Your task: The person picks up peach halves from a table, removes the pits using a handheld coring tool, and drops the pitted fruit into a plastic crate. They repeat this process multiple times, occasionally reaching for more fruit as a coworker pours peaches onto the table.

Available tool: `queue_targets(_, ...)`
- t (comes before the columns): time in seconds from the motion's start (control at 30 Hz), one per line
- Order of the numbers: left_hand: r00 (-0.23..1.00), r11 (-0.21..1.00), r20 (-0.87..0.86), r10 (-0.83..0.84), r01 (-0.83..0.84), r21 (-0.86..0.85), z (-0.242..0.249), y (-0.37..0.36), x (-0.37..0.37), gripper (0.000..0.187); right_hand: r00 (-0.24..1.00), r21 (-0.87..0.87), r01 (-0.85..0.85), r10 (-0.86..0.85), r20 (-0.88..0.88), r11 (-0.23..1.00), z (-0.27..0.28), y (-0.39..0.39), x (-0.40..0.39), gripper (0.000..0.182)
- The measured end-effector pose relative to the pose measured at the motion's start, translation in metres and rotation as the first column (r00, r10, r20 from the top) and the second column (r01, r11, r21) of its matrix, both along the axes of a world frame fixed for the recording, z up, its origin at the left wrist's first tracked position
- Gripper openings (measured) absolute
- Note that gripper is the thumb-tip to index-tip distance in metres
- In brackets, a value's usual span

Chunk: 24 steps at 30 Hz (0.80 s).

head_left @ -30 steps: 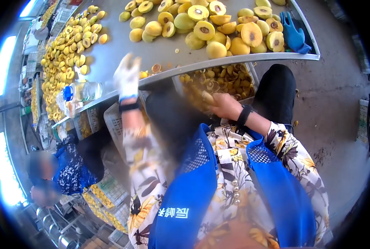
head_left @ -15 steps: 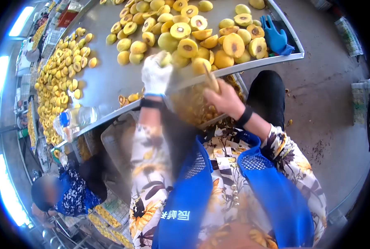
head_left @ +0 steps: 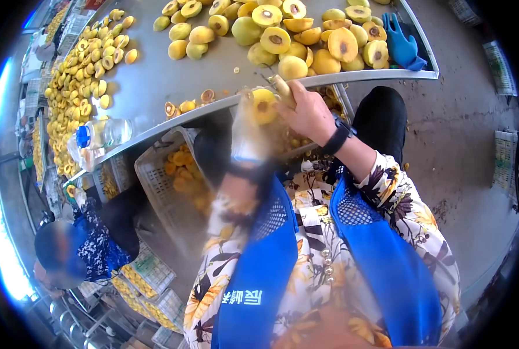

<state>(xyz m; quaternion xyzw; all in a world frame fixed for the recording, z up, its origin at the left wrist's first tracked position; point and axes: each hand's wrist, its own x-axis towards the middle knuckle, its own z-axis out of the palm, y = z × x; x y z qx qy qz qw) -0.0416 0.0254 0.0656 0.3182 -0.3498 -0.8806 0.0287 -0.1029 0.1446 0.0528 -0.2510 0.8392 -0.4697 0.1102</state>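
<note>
My left hand (head_left: 247, 129), in a white glove and blurred by motion, is closed around a yellow peach half (head_left: 263, 106) just in front of the table's edge. The half's cut face is up and shows a brown centre. My right hand (head_left: 310, 115), bare, grips a wooden-handled tool (head_left: 283, 92) right beside that half. The tool's thin metal tip points up and left over the table rim. Beyond my hands, a pile of peach halves (head_left: 275, 41) lies on the metal table (head_left: 149, 87), many with the cut face up.
On the left are many smaller peach halves (head_left: 91, 75) and a clear bottle with a blue cap (head_left: 109, 132). A blue glove (head_left: 403, 43) lies in the table's right corner. Below the edge stands a crate (head_left: 155, 174) with peach pieces. Another person (head_left: 96, 244) sits at lower left.
My left hand has come back from the pile towards my body with the peach half. My right hand has moved up and left, bringing the tool near it. The view has shifted slightly.
</note>
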Motion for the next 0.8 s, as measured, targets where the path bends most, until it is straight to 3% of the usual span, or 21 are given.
queue_targets(0.07, 0.991, 0.991, -0.007, 0.133, -0.133, -0.010, -0.001, 0.000, -0.001, 0.034, 0.999, 0.020, 0.024, -0.025, 0.039, 1.000, 0.007, 0.005, 0.006, 0.034)
queue_targets(0.2, 0.971, 0.973, -0.082, 0.225, -0.229, -0.042, -0.004, 0.003, -0.003, 0.032, 0.984, 0.138, -0.110, 0.088, 0.155, 0.984, 0.010, 0.012, 0.026, 0.027)
queue_targets(0.23, 0.972, 0.980, -0.152, 0.177, -0.188, -0.061, -0.007, 0.001, -0.003, 0.032, 0.986, 0.101, -0.123, 0.110, 0.127, 0.987, 0.009, 0.013, 0.030, 0.026)
queue_targets(0.43, 0.968, 0.958, -0.154, 0.198, -0.224, -0.181, -0.010, 0.004, -0.004, 0.025, 0.976, 0.103, -0.149, 0.129, 0.176, 0.983, 0.008, 0.011, 0.044, 0.027)
queue_targets(0.53, 0.958, 0.970, -0.194, 0.212, -0.230, -0.076, -0.015, -0.002, -0.003, 0.022, 0.966, 0.073, -0.184, 0.167, 0.196, 0.980, 0.002, 0.006, 0.049, 0.017)
queue_targets(0.63, 0.977, 0.972, -0.160, 0.144, -0.171, -0.165, -0.029, -0.010, -0.001, 0.021, 0.938, -0.028, -0.215, 0.214, 0.273, 0.976, -0.002, 0.006, 0.049, 0.019)
queue_targets(0.73, 0.971, 0.963, -0.203, 0.126, -0.169, -0.209, -0.038, -0.009, -0.003, 0.023, 0.830, -0.072, -0.242, 0.245, 0.501, 0.968, 0.006, 0.007, 0.045, 0.019)
queue_targets(0.8, 0.985, 0.986, -0.171, 0.010, -0.038, -0.159, -0.035, -0.011, -0.002, 0.027, 0.525, -0.263, -0.167, 0.312, 0.792, 0.950, 0.005, 0.010, 0.045, 0.018)
